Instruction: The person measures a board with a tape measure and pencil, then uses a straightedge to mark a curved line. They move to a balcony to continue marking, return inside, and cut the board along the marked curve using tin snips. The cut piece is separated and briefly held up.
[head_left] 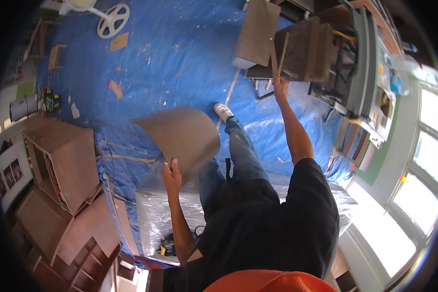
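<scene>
a bent brown sheet (180,138), the central item, hangs in an arc above the blue floor covering (151,58), in front of the person's left leg. the left hand (172,176) grips its near edge, thumb and fingers pinched on it. the right hand (281,88), reaching forward, has its fingers closed around the lower ends of narrow strips (284,52), which rise beside brown panels (259,31). at the left stands a brown cabinet (78,160); at the upper left, a white spoked wheel (113,21); at the right, bright windows (408,204).
</scene>
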`<action>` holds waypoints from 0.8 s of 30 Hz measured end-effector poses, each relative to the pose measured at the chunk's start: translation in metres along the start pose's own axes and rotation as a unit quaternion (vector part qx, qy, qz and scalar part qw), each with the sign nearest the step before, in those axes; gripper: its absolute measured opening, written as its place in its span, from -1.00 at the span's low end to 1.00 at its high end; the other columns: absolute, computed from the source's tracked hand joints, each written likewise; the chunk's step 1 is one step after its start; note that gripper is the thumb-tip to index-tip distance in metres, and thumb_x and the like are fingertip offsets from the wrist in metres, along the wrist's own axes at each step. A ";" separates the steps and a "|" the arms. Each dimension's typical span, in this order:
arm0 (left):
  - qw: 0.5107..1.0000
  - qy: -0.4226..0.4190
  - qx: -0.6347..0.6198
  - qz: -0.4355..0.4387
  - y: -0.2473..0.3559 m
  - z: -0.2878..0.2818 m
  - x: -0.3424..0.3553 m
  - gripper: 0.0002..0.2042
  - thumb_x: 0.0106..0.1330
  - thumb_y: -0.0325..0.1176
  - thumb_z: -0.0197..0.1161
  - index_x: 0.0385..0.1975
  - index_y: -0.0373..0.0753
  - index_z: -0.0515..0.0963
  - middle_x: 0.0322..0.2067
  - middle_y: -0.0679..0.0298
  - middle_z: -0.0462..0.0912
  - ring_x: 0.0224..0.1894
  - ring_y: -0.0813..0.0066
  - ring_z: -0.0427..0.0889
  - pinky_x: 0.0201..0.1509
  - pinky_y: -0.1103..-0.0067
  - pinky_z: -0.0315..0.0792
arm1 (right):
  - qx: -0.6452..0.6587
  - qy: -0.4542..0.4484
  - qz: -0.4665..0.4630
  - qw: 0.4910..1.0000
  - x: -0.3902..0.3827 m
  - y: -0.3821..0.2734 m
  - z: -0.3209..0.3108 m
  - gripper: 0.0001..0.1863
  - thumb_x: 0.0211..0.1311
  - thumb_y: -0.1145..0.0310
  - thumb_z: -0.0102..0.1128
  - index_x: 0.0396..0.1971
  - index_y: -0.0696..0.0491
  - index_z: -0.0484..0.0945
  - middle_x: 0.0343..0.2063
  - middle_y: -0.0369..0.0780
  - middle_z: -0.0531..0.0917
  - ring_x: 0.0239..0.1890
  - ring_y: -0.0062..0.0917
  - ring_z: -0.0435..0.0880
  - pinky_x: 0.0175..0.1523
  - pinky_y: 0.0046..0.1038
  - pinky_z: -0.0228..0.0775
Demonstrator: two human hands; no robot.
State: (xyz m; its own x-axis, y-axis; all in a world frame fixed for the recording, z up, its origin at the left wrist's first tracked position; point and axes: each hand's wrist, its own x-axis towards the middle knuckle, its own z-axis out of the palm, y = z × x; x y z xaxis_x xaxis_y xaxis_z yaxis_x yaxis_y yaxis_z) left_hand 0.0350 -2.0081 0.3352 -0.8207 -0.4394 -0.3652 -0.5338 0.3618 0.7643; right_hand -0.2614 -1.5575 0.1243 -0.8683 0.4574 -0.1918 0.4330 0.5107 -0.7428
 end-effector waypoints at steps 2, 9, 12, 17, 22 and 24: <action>0.999 -0.012 0.011 0.032 -0.002 -0.019 0.010 -0.61 0.54 -0.21 0.14 0.12 -0.44 0.52 -0.13 -0.13 0.72 -0.14 0.04 0.72 -0.02 0.34 0.51 | 0.073 -0.047 0.023 0.996 -0.041 -0.012 -0.035 -0.41 0.36 -0.10 -0.04 -0.35 0.20 0.67 -0.56 -0.16 0.64 -0.45 -0.41 0.58 -0.31 -0.30 0.38; 0.985 -0.001 0.087 0.149 0.025 -0.048 0.026 -0.58 0.55 -0.17 0.10 0.12 -0.45 0.52 -0.14 -0.18 0.72 -0.11 -0.15 0.71 -0.02 0.27 0.51 | 0.239 -0.161 0.056 0.956 -0.212 -0.047 -0.139 -0.35 0.53 -0.21 -0.04 -0.13 0.18 0.63 -0.62 -0.43 0.43 -0.61 -0.75 0.30 -0.49 -0.61 0.09; 0.977 -0.035 0.112 0.181 0.041 -0.035 0.035 -0.58 0.55 -0.16 0.08 0.14 -0.43 0.52 -0.16 -0.19 0.72 -0.11 -0.19 0.70 -0.04 0.22 0.52 | 0.305 -0.152 0.071 0.938 -0.259 -0.045 -0.164 -0.52 0.52 -0.06 0.10 -0.19 0.12 0.67 -0.58 -0.42 0.46 -0.55 -0.75 0.32 -0.45 -0.58 0.15; 0.947 -0.072 0.185 0.253 0.057 0.001 0.042 -0.58 0.53 -0.14 0.09 0.17 -0.36 0.53 -0.15 -0.21 0.71 -0.09 -0.24 0.68 -0.04 0.17 0.52 | 0.287 -0.121 0.075 0.947 -0.309 -0.024 -0.206 -0.56 0.50 -0.02 0.14 -0.18 0.11 0.68 -0.56 -0.39 0.49 -0.52 -0.72 0.36 -0.42 -0.56 0.19; 0.912 -0.139 0.247 0.297 0.082 0.060 0.027 -0.57 0.53 -0.11 0.06 0.17 -0.32 0.54 -0.15 -0.21 0.71 -0.08 -0.26 0.68 0.00 0.12 0.51 | 0.314 -0.099 0.072 0.942 -0.327 0.003 -0.260 -0.53 0.51 -0.01 0.14 -0.18 0.17 0.67 -0.61 -0.39 0.50 -0.55 -0.73 0.38 -0.42 -0.56 0.22; 0.896 -0.175 0.279 0.297 0.098 0.089 0.012 -0.57 0.53 -0.11 0.05 0.17 -0.31 0.53 -0.14 -0.21 0.71 -0.08 -0.27 0.67 0.01 0.10 0.51 | 0.329 -0.095 0.060 0.938 -0.326 0.016 -0.287 -0.53 0.51 -0.01 0.13 -0.18 0.17 0.67 -0.61 -0.39 0.51 -0.55 -0.73 0.38 -0.42 -0.56 0.22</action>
State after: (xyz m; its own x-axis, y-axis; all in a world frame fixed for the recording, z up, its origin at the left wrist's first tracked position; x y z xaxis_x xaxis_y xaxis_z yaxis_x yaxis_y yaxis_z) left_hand -0.0452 -1.9041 0.3587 -0.9555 0.2168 -0.2003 0.0807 0.8446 0.5293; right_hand 0.0983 -1.4893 0.3593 -0.8772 0.3131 -0.3641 0.3419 -0.1252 -0.9314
